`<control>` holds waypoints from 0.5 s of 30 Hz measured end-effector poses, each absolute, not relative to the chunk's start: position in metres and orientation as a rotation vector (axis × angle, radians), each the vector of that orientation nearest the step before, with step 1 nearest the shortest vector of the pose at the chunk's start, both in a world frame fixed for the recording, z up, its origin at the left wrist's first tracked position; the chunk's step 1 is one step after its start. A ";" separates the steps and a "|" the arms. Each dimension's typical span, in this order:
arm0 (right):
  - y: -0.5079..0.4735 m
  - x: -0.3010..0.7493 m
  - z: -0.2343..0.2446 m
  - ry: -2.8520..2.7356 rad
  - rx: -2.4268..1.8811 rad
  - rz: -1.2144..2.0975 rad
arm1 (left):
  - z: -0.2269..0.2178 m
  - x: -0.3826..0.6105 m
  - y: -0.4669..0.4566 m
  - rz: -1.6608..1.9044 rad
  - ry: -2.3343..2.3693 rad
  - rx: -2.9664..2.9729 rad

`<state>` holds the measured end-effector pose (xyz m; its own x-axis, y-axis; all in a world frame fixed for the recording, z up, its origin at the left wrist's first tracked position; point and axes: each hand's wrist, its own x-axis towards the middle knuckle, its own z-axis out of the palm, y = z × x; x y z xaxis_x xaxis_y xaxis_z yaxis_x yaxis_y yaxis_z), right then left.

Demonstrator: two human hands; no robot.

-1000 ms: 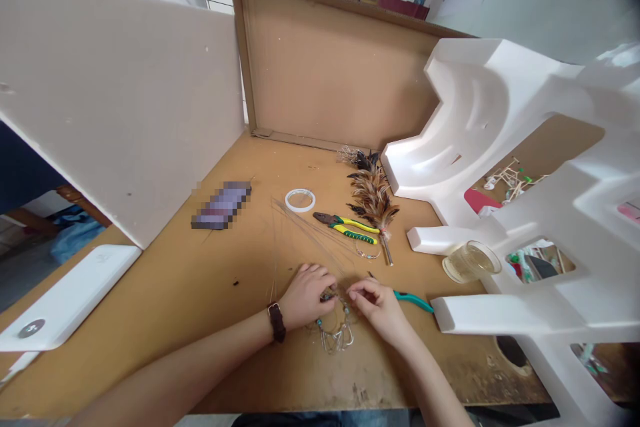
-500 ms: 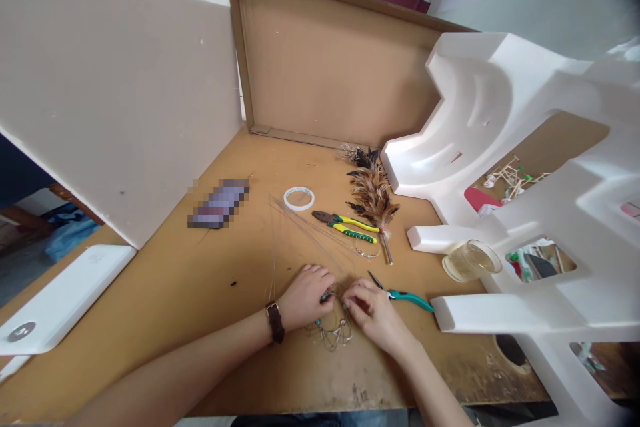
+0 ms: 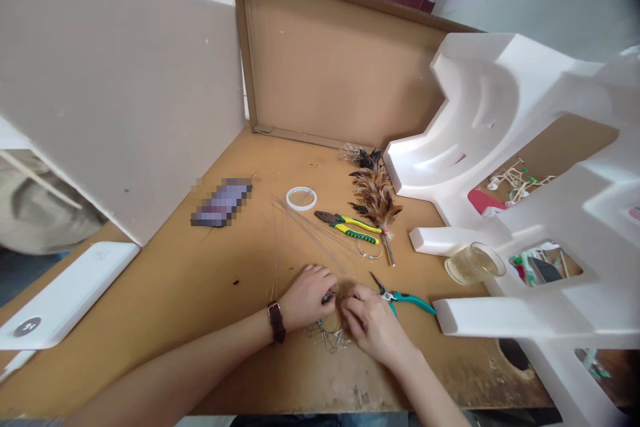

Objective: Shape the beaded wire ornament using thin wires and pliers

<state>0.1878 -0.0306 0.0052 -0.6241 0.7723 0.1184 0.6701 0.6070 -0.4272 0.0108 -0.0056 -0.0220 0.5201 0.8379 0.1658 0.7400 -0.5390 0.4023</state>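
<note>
A small wire piece with beads (image 3: 330,339) lies bent into loops on the table between my hands, its upper part hidden by my fingers. My left hand (image 3: 311,295), with a dark strap at the wrist, is closed on this beaded wire piece; a bit of it shows at the thumb. Close on the right, my right hand (image 3: 369,320) has its fingers pinched together, and what they hold is too small to make out. Beside it lie teal-handled long-nose pliers (image 3: 400,297), partly behind the hand. Thin loose wires (image 3: 310,230) stretch away beyond my left hand.
Yellow-green pliers (image 3: 350,227), a white ring (image 3: 301,199), a feather duster (image 3: 375,193) and a beaded strand (image 3: 369,253) lie farther back. A glass of liquid (image 3: 473,263) stands by white foam packaging (image 3: 475,317). A phone (image 3: 223,202) and white power bank (image 3: 70,297) are left.
My right hand has turned and its fingers have closed in more, now covering part of the wire piece. My left hand stays in place. The view has shifted slightly.
</note>
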 end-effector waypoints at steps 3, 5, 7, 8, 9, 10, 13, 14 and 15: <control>-0.025 0.194 0.006 -2.347 -1.186 0.749 | -0.019 0.009 -0.007 0.500 1.318 2.429; -0.020 0.196 0.009 -2.250 -1.192 0.856 | -0.010 0.006 -0.007 0.516 1.296 2.377; -0.016 0.196 0.014 -2.220 -1.200 0.915 | 0.004 0.003 -0.007 0.578 1.246 2.321; -0.014 0.195 0.018 -2.221 -1.204 0.930 | 0.013 0.002 -0.006 0.633 1.213 2.295; -0.013 0.194 0.021 -2.221 -1.204 0.938 | 0.022 0.001 -0.006 0.673 1.171 2.262; -0.011 0.193 0.025 -2.215 -1.203 0.942 | 0.030 0.001 -0.005 0.696 1.132 2.217; -0.007 0.189 0.030 -2.135 -1.211 0.986 | 0.045 0.004 -0.003 0.617 1.004 2.080; -0.006 0.188 0.030 -2.094 -1.217 1.019 | 0.045 0.005 -0.002 0.601 0.990 2.033; -0.005 0.188 0.028 -2.053 -1.228 1.051 | 0.044 0.006 -0.001 0.598 0.985 1.987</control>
<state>0.1876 -0.0052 0.0283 -0.4519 0.8910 0.0444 0.4852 0.2873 -0.8259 0.0063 -0.0015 0.0443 0.5813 0.8119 0.0542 0.4227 -0.3583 0.8325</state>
